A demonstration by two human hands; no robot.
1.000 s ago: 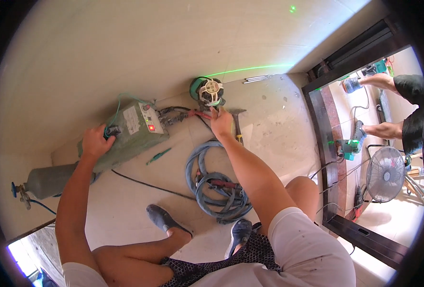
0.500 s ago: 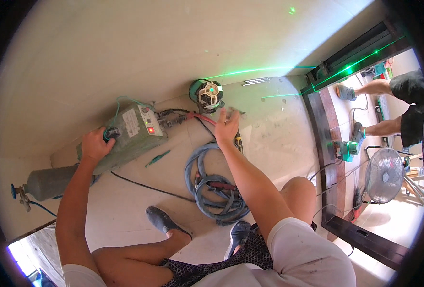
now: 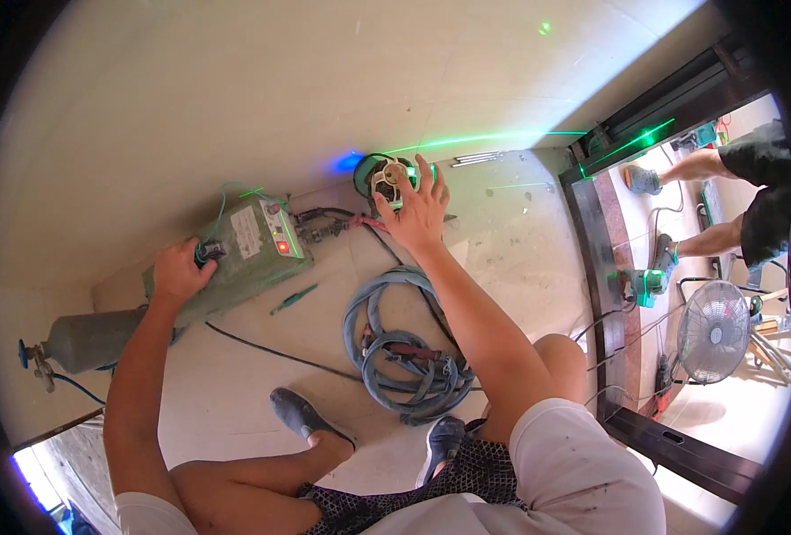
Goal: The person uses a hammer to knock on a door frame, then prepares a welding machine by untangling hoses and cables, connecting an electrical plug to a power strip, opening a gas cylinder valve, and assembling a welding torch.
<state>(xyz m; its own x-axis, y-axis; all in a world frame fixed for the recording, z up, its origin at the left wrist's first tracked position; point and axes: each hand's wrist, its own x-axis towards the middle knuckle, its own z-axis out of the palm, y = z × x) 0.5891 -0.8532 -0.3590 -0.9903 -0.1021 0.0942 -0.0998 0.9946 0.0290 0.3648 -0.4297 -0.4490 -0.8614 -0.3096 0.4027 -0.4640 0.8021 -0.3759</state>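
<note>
My left hand point(image 3: 180, 270) is closed around the dark handle point(image 3: 208, 251) on top of a dusty green welding machine point(image 3: 248, 259), which has a lit red switch on its end panel. Against the wall stands a round laser level point(image 3: 392, 178) with a pale cage-like top. My right hand point(image 3: 419, 210) reaches over its near right side, fingers spread and thumb apart. The fingertips overlap the level; whether they press on it I cannot tell. Cables with a red wrapped section point(image 3: 364, 220) run between the machine and my right wrist.
A coiled grey hose point(image 3: 373, 357) lies before my feet. A grey gas cylinder point(image 3: 92, 341) is at left, a green pen-like stick point(image 3: 294, 300) on the floor. Thin rods point(image 3: 477, 160) lie by the wall. Beyond a dark metal frame point(image 3: 596, 267) are a fan point(image 3: 716, 332) and another person's legs point(image 3: 708, 236).
My right hand has moved away from me and spread its fingers over the laser level. A blue glow now shows on the wall beside it, and the green line on the frame looks shorter.
</note>
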